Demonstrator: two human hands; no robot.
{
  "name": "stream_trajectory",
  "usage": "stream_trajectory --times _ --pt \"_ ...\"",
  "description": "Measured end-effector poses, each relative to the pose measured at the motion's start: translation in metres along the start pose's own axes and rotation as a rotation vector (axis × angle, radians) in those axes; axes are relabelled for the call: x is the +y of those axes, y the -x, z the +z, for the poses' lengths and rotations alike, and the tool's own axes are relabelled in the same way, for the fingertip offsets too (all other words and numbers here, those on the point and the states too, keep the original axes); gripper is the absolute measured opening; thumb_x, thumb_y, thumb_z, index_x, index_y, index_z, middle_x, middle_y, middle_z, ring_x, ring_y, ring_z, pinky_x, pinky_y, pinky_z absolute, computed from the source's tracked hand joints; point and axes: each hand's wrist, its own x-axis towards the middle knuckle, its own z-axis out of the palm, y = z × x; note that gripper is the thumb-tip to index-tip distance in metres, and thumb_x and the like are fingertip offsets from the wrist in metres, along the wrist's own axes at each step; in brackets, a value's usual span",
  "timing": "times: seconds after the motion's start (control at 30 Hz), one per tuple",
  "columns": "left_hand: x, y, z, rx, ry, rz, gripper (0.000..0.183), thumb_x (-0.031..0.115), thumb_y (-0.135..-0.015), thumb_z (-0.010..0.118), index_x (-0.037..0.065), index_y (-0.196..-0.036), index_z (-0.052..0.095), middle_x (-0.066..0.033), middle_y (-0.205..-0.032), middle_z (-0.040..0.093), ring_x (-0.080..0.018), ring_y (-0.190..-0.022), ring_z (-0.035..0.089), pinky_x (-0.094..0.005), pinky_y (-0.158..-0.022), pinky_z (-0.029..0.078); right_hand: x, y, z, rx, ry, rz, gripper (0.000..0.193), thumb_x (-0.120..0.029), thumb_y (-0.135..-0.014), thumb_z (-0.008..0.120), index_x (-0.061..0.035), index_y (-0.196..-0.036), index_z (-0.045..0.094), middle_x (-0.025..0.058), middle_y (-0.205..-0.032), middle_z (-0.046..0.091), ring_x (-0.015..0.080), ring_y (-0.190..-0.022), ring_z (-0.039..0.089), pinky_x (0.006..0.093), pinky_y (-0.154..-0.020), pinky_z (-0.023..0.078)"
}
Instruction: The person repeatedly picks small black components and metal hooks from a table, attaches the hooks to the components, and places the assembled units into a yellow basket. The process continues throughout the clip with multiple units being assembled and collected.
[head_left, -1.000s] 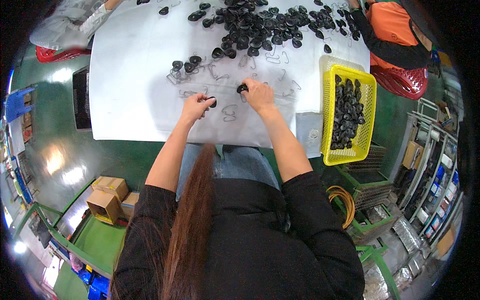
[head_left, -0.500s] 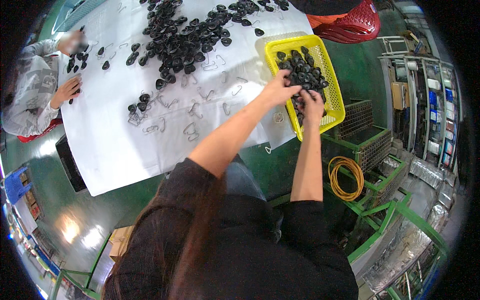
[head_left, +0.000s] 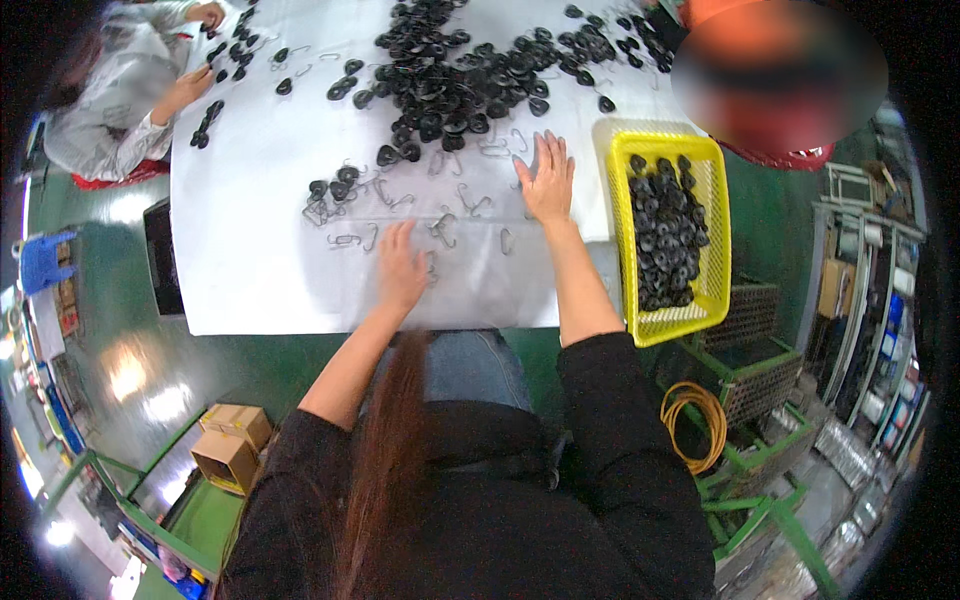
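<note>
My right hand is stretched over the white table with its fingers spread, holding nothing. It is nearest to the thin bent wire hooks and the lower edge of a heap of small black rounded pieces. Slightly blurred, my left hand hovers low over the near part of the table, fingers extended, beside more wire hooks. A small cluster of black pieces lies to its upper left. At the table's right edge stands a yellow perforated basket partly filled with the same black pieces.
Across the table at left, a person in light sleeves handles black pieces; another person in orange is at the far right. Green-framed metal racks with a coiled yellow hose stand right. Cardboard boxes sit at lower left.
Both hands have left the basket and moved left over the table; the black pieces stay in the basket. The view has shifted, and a person in orange has come into it at far right.
</note>
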Motion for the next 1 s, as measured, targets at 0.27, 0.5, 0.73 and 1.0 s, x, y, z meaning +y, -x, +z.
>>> stream_trajectory --times 0.27,0.5,0.73,1.0 --pt "-0.032 0.024 0.001 0.051 -0.218 -0.116 0.077 0.026 -0.079 0.06 0.01 -0.14 0.016 -0.0153 -0.146 0.01 -0.036 -0.135 0.003 -0.0529 -0.106 0.007 -0.097 0.042 0.062 -0.303 -0.149 -0.29 0.058 -0.042 -0.084 0.048 -0.0139 -0.134 0.037 0.0047 -0.144 0.027 0.0277 -0.134 0.019 0.0524 -0.107 0.009" --pt "-0.038 0.027 0.001 0.103 -0.111 -0.053 0.073 0.024 -0.08 0.059 0.01 -0.139 0.019 -0.0135 -0.145 0.013 -0.0345 -0.135 0.007 -0.0503 -0.107 0.007 -0.06 0.061 0.018 0.021 0.057 0.217 0.049 -0.032 -0.086 0.051 -0.0135 -0.13 0.041 0.0128 -0.141 0.03 0.0289 -0.133 0.021 0.0513 -0.107 0.009" --pt "-0.04 -0.014 -0.02 0.34 -0.138 -0.047 0.049 0.017 -0.08 0.058 0.008 -0.124 0.039 -0.0108 -0.126 0.041 -0.029 -0.117 0.035 -0.043 -0.098 0.025 -0.13 0.092 0.044 -0.154 -0.05 -0.024 0.043 -0.026 -0.087 0.05 -0.008 -0.125 0.044 0.0131 -0.133 0.038 0.0309 -0.125 0.032 0.0479 -0.103 0.021" --pt "-0.043 -0.13 -0.038 0.347 -0.178 -0.102 0.034 0.016 -0.074 0.064 0.011 -0.107 0.056 -0.006 -0.111 0.051 -0.0254 -0.107 0.042 -0.0404 -0.09 0.029 -0.165 -0.033 0.066 -0.19 -0.09 -0.087 0.034 -0.014 -0.072 0.065 -0.0133 -0.105 0.056 0.0039 -0.101 0.052 0.024 -0.099 0.05 0.0392 -0.079 0.039"
